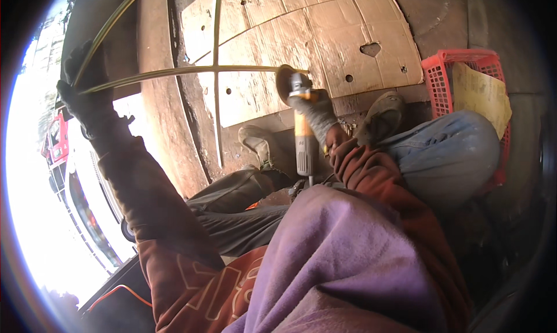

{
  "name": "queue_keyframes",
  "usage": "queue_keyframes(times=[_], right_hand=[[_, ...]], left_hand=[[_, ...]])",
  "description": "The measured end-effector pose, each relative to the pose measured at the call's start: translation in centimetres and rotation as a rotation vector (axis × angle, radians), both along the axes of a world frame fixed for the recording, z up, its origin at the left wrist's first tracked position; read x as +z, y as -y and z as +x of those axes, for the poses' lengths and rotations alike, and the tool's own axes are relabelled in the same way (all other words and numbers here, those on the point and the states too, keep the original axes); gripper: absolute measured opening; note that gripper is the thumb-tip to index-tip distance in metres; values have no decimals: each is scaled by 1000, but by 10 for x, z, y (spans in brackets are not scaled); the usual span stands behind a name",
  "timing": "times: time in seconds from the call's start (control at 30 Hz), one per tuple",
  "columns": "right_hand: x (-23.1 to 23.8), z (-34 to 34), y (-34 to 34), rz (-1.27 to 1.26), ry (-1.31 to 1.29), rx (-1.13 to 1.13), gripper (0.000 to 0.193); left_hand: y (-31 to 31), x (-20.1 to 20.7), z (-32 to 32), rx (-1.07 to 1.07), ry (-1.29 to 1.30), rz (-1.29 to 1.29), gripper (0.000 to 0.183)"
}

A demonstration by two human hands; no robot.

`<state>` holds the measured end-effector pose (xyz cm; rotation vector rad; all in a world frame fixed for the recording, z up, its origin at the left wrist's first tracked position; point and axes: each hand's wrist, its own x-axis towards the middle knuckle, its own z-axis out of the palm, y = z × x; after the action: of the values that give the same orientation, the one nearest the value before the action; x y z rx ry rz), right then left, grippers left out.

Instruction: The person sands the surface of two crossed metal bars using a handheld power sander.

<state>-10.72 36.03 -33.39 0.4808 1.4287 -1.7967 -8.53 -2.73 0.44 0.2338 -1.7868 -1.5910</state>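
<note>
Largely, the floor ahead was covered by a cardboard sheet (pixel 331 48). Above it spread a metal frame (pixel 216 69) of thin bars: one long bar ran left to right, crossed by another pointing away from the wearer; a third curved from the left corner to the top edge. A red basket (pixel 439 89) stood at right. The angle grinder (pixel 302 127) had its long axis nearly fore-and-aft, head forward, cord end toward the lap. The grinder lay in the gloved right hand (pixel 318 111), fingers wrapped round its body behind the head; the frame stretched between both hands. The gloved left hand (pixel 87 103) was closed on the frame's far-left corner, single fingers dim. The cutting disc (pixel 284 83) sat at the long bar's right end; contact unclear.
</note>
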Motion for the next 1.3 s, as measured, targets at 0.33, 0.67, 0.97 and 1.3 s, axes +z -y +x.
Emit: queue_keyframes(times=[0.33, 0.67, 0.97, 1.3], right_hand=[[27, 17, 35, -280, -163, 107, 74], [5, 0, 19, -218, -151, 8, 45], [-12, -9, -7, -122, 42, -74, 46], [-16, 0, 27, -146, -67, -64, 61]], left_hand=[[22, -1, 50, 288, 349, -244, 47], [42, -4, 70, 335, 433, -163, 46], [59, 0, 76, 369, 405, -193, 44], [48, 3, 79, 342, 409, -123, 42]])
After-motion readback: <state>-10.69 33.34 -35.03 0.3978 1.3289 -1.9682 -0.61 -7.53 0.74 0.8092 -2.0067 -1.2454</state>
